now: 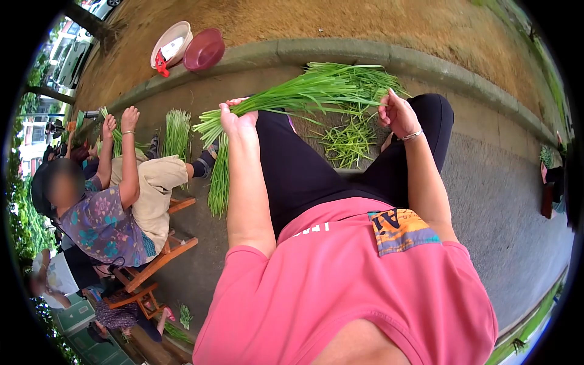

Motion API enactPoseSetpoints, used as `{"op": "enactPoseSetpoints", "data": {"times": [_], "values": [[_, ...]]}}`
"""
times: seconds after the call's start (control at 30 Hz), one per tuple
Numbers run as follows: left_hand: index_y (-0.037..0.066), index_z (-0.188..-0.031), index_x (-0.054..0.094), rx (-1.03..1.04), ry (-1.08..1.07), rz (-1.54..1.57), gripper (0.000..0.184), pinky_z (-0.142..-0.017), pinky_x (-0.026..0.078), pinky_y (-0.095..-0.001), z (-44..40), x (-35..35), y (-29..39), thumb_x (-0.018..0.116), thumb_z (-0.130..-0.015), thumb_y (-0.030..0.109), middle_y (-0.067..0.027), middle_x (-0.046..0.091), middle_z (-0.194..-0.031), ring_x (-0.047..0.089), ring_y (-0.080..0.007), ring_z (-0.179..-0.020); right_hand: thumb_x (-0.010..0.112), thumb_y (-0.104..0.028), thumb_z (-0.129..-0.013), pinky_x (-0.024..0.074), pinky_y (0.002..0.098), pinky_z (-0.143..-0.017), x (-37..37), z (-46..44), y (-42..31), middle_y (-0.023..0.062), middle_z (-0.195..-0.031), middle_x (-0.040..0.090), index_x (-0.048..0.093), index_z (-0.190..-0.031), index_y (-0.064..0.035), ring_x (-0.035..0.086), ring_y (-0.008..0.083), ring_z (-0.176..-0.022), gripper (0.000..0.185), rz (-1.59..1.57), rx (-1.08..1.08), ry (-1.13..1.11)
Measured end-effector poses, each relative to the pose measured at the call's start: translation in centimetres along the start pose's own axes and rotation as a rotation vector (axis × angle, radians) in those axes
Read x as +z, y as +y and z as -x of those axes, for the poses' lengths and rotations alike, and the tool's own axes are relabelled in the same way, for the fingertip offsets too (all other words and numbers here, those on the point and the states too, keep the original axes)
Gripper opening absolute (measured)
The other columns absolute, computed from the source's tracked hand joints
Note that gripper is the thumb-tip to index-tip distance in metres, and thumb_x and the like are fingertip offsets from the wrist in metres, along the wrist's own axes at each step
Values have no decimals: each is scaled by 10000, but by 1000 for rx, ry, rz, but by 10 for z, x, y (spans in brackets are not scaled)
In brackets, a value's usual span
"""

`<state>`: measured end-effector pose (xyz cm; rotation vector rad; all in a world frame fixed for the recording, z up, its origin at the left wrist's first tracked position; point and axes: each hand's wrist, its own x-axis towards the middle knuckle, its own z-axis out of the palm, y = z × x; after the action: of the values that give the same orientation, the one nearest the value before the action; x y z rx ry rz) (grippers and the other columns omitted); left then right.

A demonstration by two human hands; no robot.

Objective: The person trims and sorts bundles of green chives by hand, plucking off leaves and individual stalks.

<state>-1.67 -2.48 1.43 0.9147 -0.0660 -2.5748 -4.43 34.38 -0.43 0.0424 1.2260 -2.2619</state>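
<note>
My left hand [238, 120] is wrapped around the pale stem ends of a long bunch of garlic chives [298, 91]. Its green leaves fan out to the right above my knees. At the leaf tips my right hand [399, 117] is curled, thumb and fingers drawn together; whether a leaf is between them is hard to see. Beyond the bunch lies a heap of chives [365, 79] on the ground. Short loose chive pieces [348, 143] are scattered between my legs. Another bundle of chives [219, 182] lies on the ground by my left leg.
A person [100, 210] sits on a wooden stool [173, 252] to my left, hands raised, near another chive bundle [177, 131]. A pink-white basin [172, 42] and a dark red basin [204, 50] sit past the curb [340, 48]. More people sit at the lower left.
</note>
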Motion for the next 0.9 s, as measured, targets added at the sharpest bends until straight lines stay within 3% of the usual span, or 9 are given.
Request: {"op": "enactPoseSetpoints", "data": {"times": [0.13, 0.17, 0.33, 0.7, 0.9], "values": [[108, -599, 403, 16, -11, -9, 457, -544, 405, -296, 1, -1, -1, 330, -910, 435, 0, 394, -516, 421, -133, -483, 427, -334, -905, 359, 240, -447, 0, 1, -1, 29, -583, 531, 538, -706, -56, 428, 110, -457, 359, 21, -9, -25], [108, -601, 403, 4, -25, 7, 451, -547, 406, -295, 0, -2, -1, 335, -910, 430, -1, 394, -518, 424, -132, -486, 493, -267, -884, 351, 220, -442, -1, 3, -1, 13, -592, 536, 547, -713, -63, 423, 89, -461, 272, 35, -19, -27], [108, -614, 406, 18, -19, 5, 433, -553, 410, -291, 0, -1, -3, 350, -909, 420, -2, 396, -524, 432, -128, -496, 572, -171, -838, 331, 189, -442, -10, -2, 6, -12, -587, 524, 549, -703, -68, 414, 52, -467, 171, 170, -67, -130], [115, -701, 425, 82, -76, -44, 332, -533, 391, -278, 6, -2, -14, 368, -919, 358, 6, 414, -540, 414, -124, -488, 578, -131, -815, 306, 205, -403, 6, -22, 40, 3, -576, 473, 503, -665, -51, 375, 65, -452, 186, 68, -299, 458], [115, -759, 415, 104, -96, -66, 276, -507, 379, -272, 10, -2, -17, 389, -917, 339, 8, 402, -545, 401, -122, -483, 587, -137, -805, 296, 209, -373, 8, -26, 47, 1, -554, 462, 508, -671, -57, 368, 66, -424, 175, -60, -333, 609]]}}
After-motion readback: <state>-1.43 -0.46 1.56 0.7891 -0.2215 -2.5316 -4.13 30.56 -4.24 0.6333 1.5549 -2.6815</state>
